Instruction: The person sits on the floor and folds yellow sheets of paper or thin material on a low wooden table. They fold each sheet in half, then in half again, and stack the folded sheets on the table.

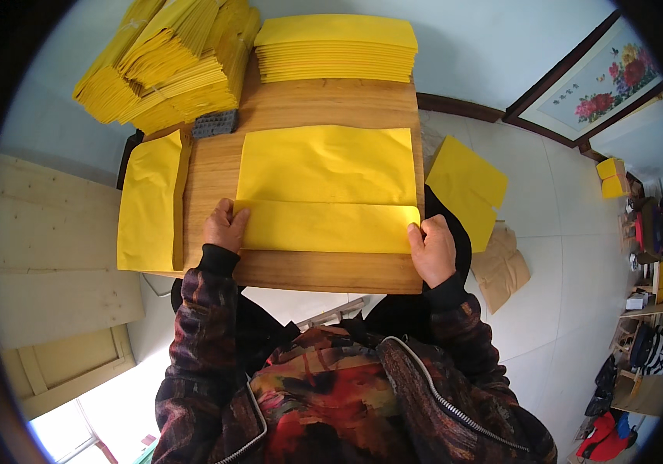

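Observation:
A yellow paper sheet [328, 166] lies on the wooden table in front of me, its near part folded over into a flap [324, 226]. At the flap's left edge, my left hand [225, 225] is closed with the thumb on top of the paper. My right hand [433, 249] grips the flap's right corner, thumb on top and fingers curled; its fingertips are partly hidden. Left of the sheet lies a stack of folded yellow paper [150, 203], near my left hand.
Bundled yellow paper [184, 66] is piled at the table's far left, beside a dark grey block [215, 124]. A neat yellow stack [337, 48] stands at the back of the table [331, 271]. Yellow paper [467, 189] and brown paper [502, 267] lie to the right. Shelves [649, 309] stand farther right.

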The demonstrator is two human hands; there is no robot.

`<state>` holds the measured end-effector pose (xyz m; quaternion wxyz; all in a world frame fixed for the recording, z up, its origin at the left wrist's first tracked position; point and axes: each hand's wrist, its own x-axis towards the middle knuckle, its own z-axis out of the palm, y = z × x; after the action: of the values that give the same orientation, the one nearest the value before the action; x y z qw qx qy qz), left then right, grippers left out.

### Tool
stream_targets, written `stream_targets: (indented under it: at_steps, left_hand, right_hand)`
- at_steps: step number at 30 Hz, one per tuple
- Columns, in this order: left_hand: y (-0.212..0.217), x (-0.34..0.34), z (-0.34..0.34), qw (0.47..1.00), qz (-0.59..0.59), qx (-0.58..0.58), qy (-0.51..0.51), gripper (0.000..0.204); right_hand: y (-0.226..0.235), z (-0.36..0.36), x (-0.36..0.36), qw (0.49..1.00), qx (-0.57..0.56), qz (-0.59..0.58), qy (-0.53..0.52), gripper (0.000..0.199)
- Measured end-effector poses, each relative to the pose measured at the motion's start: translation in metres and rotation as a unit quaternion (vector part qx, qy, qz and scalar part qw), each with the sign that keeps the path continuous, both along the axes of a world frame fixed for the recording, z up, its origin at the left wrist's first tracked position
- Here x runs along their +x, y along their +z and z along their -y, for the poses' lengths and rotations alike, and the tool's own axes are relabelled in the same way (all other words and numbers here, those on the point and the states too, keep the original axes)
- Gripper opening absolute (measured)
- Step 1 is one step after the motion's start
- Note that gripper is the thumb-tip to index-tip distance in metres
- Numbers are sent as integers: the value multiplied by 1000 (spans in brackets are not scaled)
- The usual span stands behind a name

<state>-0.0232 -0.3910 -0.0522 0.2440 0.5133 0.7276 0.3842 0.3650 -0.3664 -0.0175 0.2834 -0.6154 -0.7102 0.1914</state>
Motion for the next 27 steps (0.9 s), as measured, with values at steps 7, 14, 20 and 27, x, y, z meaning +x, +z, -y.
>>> stream_targets:
  at_steps: [7,14,20,27]
  left_hand:
    - [9,3,2,995,-96,-14,13,25]
    - [1,0,2,998,-64,24,3,26]
    - [7,3,3,995,-95,1,17,27]
    - [6,7,1,995,-88,-24,35,30]
  right_hand:
    - [11,1,-3,996,-14,87,-16,24]
    - [9,-5,-6,1000,-3,19,-22,25]
    - [5,-7,-7,998,5,52,-34,22]
    - [6,-10,-9,996,-4,83,-34,21]
